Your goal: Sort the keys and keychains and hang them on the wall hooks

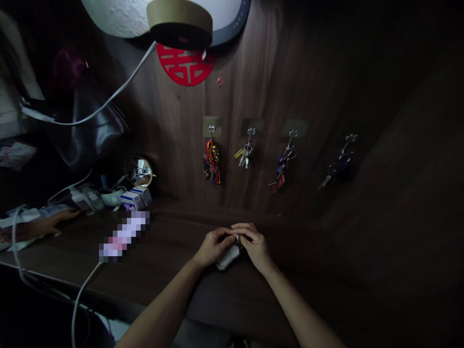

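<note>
A small pale case (228, 257) with rounded corners and a dark rim lies tilted on the dark wooden desk, between my hands. My left hand (213, 247) is closed on its upper left side, thumb and fingers pressed together near the top end. From the other side, my right hand (256, 245) pinches at the same top end, where a small shiny bit shows between the fingertips. The fingers of both hands meet there and hide what exactly they grip. The case's lower part stays uncovered, resting against or just above the wood.
Key bunches (212, 162) hang from wall hooks beyond my hands. Leftward lie a pixelated flat item (125, 237) with a white cable, small boxes (135, 198), a round mirror (139, 172) and a brown hand-like shape (54, 224). A lamp (179, 24) hangs overhead.
</note>
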`<move>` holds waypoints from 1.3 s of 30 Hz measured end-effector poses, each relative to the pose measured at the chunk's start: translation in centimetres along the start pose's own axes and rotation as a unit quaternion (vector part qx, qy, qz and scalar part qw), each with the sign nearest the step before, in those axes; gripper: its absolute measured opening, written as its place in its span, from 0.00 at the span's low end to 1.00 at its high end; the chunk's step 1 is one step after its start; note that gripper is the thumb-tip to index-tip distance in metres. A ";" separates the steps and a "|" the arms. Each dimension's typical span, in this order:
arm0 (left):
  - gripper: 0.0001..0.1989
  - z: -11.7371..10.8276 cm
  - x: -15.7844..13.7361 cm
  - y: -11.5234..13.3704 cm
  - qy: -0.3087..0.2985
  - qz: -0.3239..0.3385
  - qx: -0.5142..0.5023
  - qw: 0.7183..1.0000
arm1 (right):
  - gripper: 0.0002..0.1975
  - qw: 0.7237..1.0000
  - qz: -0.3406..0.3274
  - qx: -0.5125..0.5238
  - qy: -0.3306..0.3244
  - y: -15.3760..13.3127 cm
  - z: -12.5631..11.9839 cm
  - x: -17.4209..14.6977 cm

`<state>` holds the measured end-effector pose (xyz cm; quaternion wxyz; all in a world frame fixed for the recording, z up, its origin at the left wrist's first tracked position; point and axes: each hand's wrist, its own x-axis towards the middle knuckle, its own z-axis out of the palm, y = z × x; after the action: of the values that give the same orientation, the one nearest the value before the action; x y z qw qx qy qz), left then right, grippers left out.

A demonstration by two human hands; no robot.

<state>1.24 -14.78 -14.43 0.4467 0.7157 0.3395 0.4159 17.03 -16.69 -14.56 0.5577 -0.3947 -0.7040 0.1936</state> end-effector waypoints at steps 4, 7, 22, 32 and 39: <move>0.14 -0.1 0.0 -0.1 -0.029 0.001 -0.015 0.999 | 0.12 1.000 0.019 0.003 0.003 0.0 -0.1 0.1; 0.17 -0.2 0.0 0.0 -0.061 -0.002 -0.044 0.997 | 0.10 0.999 0.033 0.008 -0.015 -0.2 0.0 0.2; 0.16 -0.6 0.0 0.4 -0.098 -0.071 -0.162 0.979 | 0.10 0.991 0.090 0.059 -0.080 -0.2 -0.8 0.3; 0.15 -0.6 0.0 0.4 -0.049 -0.055 -0.172 0.982 | 0.11 0.981 0.165 0.087 -0.060 -0.2 -0.9 0.3; 0.16 -0.4 0.1 0.1 0.015 -0.055 -0.159 0.986 | 0.17 0.972 0.221 0.076 -0.020 -0.1 -1.0 0.2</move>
<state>0.99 -14.59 -14.19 0.5715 0.6098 0.3147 0.4500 17.96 -16.72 -14.06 0.5153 -0.4937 -0.5933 0.3726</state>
